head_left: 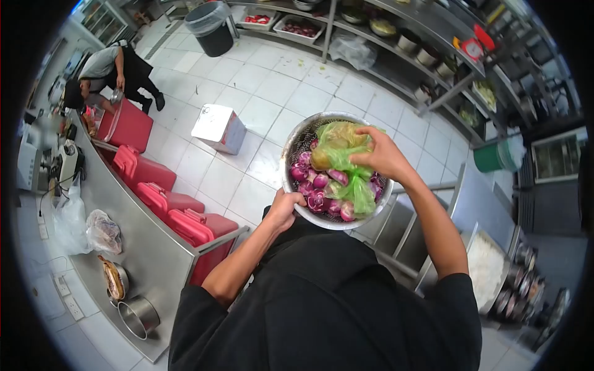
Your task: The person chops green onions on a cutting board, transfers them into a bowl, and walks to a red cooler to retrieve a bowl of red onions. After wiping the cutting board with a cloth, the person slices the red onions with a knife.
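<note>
A metal colander (289, 162) full of peeled red onions (317, 199) is held up in front of my body. My left hand (284, 209) grips its near left rim, thumb over the edge. On top of the onions lies a thin green plastic bag (360, 185) with brownish, rounded contents that I cannot make out clearly. My right hand (382, 154) has its fingers closed on the upper right part of this bag. Part of the onions is hidden beneath the bag.
Red lidded bins (185, 204) line the steel counter (148, 260) at left, where another person (117, 68) bends over. A white box (218, 127) stands on the tiled floor. Steel shelves (383, 43) with bowls and pots run along the back; a green bucket (495, 157) is at right.
</note>
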{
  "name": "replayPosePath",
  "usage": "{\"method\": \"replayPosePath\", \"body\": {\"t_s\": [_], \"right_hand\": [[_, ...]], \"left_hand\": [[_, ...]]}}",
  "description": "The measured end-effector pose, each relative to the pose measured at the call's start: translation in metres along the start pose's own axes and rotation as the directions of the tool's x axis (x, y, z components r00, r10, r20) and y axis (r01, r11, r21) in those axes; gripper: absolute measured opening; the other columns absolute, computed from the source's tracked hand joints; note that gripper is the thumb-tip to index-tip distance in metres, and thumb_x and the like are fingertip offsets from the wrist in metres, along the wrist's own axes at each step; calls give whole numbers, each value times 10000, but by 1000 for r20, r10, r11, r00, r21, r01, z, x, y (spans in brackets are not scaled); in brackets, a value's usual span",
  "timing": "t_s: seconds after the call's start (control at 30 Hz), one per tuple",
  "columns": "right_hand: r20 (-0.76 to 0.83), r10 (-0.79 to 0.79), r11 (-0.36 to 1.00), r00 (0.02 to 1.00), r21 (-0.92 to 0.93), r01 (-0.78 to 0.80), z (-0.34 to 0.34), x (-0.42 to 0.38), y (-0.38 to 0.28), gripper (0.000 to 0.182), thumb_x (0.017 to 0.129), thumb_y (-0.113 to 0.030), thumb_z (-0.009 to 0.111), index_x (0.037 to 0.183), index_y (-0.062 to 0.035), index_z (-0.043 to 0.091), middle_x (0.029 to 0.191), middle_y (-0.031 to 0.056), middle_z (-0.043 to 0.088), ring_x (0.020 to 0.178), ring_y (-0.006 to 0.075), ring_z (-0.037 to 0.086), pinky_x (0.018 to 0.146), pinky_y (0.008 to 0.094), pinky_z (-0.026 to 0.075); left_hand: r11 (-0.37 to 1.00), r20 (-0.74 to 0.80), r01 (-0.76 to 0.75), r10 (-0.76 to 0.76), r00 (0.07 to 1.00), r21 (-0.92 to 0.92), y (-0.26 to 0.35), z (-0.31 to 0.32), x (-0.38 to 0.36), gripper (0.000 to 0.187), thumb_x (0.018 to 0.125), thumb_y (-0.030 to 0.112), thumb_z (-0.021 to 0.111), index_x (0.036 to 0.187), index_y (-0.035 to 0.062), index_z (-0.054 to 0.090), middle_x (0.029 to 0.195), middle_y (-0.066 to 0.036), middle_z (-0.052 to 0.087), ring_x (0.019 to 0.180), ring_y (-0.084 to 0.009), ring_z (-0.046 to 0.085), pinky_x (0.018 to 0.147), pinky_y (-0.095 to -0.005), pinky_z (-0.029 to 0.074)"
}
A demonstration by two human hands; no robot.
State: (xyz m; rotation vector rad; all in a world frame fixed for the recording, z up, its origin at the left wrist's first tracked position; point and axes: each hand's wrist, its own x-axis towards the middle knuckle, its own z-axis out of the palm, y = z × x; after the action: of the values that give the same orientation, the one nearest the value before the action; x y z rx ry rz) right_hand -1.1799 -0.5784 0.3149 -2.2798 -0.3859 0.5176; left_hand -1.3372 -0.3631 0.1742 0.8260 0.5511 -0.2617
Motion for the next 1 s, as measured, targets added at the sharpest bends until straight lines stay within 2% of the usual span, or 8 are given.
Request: {"method": "replayPosePath", "body": {"t_s": [0.07,0.17,0.37,0.47,0.63,0.8,0.9,1.0], "right_hand": [[76,45,982,996,-186,-30,-16,36,-3,1065,582,-168,921,1481,-42,366,1022,131,626,878,213,611,767,330,493],[13,55,939,998,-341,-47,-20,97,-4,1208,564,-219,932,1537,-21,244,1253,270,561,1183,374,571,1024,399,453],[-116,173,850,978,-483,-208,-48,194,-21,1315,550,-221,951,1554,15,135,1297,287,556,1188,357,571,1028,368,450],[-40,241,914,970,-326,-241,-71,237,-27,1043,597,-213,926,1450,62,392,1233,291,606,1128,350,618,997,396,477],[131,488,872,863,-119,-475,-109,307,-13,218,774,-154,815,863,15,710,680,30,627,554,126,548,486,309,432],[245,416,907,876,-48,-418,-110,395,25,279,884,-238,733,906,38,703,742,66,640,573,135,509,485,352,419],[353,508,848,785,-49,-527,-119,471,-53,249,941,-237,675,968,11,679,682,33,579,556,108,476,471,329,400],[463,426,794,777,222,-566,-111,547,-88,239,980,-259,626,1016,-24,645,642,-8,523,487,80,440,403,283,358]], "left_hand": [[999,-20,11,-12,1000,-37,22,6,20,376,660,-99,549,1034,-80,575,878,-105,627,753,-209,618,656,-342,523],[998,-9,-24,24,1000,-53,57,-2,63,434,653,-107,549,1087,-83,564,906,-110,631,780,-215,623,688,-341,529],[1000,59,-9,9,998,4,142,3,143,414,666,-121,544,1079,-105,564,924,-133,634,775,-228,641,684,-368,549],[998,69,31,-35,997,53,177,5,184,406,660,-117,552,1065,-98,568,910,-134,631,773,-237,642,698,-367,556],[995,112,86,-91,990,44,220,14,250,482,646,-108,538,1125,-63,562,888,-96,641,723,-205,621,636,-338,537],[997,108,68,-70,992,29,260,11,332,496,663,-109,542,1154,-52,572,888,-80,643,710,-174,611,603,-297,495],[997,18,73,-73,997,38,302,12,371,470,663,-106,543,1128,-51,581,893,-80,637,733,-183,616,614,-299,499],[999,-57,45,-46,997,-16,333,1,394,465,663,-102,541,1122,-41,579,898,-82,631,751,-195,620,611,-307,504]]}}
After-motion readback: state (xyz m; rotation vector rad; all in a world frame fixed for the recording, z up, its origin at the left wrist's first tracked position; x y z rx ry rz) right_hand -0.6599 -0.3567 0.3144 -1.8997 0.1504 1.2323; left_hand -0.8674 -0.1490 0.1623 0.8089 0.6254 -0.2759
